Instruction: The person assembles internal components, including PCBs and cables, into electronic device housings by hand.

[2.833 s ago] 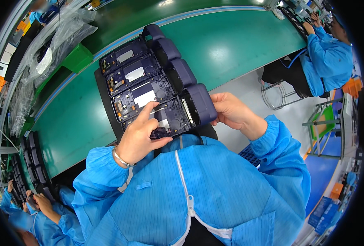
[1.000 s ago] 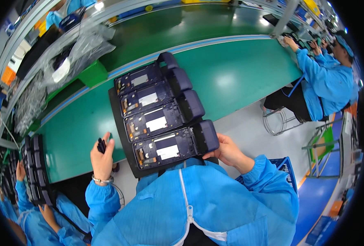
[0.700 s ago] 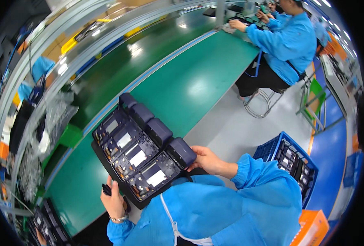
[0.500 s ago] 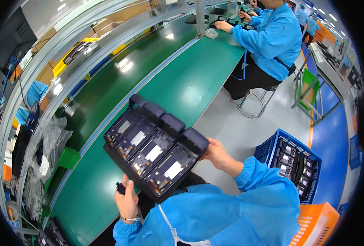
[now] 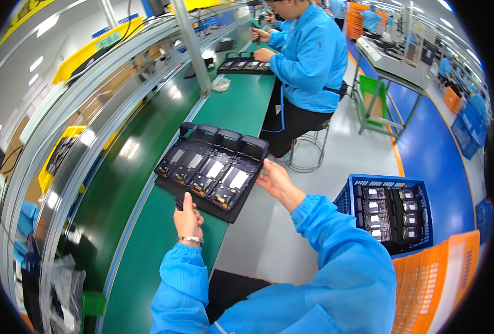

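Observation:
A black tray (image 5: 194, 192) lies on the green bench, with a black mat (image 5: 225, 214) showing under its near edge. It carries a row of dark opened electronic devices (image 5: 205, 168), each with circuit boards, a pale rectangle and a raised dark flap along the far side. My right hand (image 5: 277, 181) is at the tray's right end, fingers apart and fingertips at its edge. Near the tray's front left, my left hand (image 5: 188, 220) is closed on a small black object (image 5: 179, 204), mostly hidden by the fingers, its kind unclear.
On the right stands a blue crate (image 5: 383, 179) with similar devices inside, an orange crate (image 5: 433, 284) nearer me. A co-worker (image 5: 314, 55) in blue sits farther along the bench at another tray (image 5: 244, 65). A metal post (image 5: 190, 47) rises beyond my tray.
The tray has moved away from my body and now rests farther onto the bench. Both arms reach farther forward; my right hand's grip has loosened. The view has turned to the right.

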The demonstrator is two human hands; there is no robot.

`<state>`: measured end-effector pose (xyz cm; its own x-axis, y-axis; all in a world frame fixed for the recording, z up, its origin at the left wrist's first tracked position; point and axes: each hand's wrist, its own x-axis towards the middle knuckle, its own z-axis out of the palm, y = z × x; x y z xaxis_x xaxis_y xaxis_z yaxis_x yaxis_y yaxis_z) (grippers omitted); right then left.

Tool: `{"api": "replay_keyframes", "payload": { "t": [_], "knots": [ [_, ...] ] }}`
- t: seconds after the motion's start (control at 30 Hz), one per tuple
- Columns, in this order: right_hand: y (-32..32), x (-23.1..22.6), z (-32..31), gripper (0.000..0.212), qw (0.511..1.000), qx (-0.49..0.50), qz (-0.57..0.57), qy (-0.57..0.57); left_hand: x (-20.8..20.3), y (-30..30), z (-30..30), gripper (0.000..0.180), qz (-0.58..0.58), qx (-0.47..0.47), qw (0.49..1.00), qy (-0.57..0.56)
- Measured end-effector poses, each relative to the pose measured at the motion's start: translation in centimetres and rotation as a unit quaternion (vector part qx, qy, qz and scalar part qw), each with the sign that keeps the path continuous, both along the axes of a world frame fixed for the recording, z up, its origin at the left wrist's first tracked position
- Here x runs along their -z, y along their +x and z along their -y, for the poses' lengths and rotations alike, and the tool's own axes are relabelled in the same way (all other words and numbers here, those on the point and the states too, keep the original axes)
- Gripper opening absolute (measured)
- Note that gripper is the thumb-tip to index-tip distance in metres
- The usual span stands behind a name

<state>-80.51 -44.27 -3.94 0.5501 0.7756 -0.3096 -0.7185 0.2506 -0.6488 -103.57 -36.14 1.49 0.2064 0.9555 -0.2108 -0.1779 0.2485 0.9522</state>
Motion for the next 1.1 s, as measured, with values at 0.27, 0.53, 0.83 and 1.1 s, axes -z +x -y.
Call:
{"api": "replay_keyframes", "payload": {
  "t": [0.27,0.53,0.83,1.1],
  "knots": [
    [5.6,-0.2,-5.5,0.021,0.996,0.082,-0.006,0.023,0.1,7.0,-5.8,0.04,0.041,0.068,0.997,-0.017],
    [1.9,0.2,-3.3,0.036,0.926,0.21,0.286,-0.124,1.8,5.0,-6.3,0.03,0.141,0.09,0.979,-0.114],
    [-11.7,-6.4,2.3,0.026,0.809,-0.221,0.527,0.138,-0.8,-0.8,7.6,0.015,0.157,0.307,0.901,-0.262],
    [-21.1,-7.7,5.6,0.021,0.659,-0.346,0.611,0.269,-1.7,-10.3,15.3,0.02,0.201,0.138,0.953,-0.18]
  ]
}}
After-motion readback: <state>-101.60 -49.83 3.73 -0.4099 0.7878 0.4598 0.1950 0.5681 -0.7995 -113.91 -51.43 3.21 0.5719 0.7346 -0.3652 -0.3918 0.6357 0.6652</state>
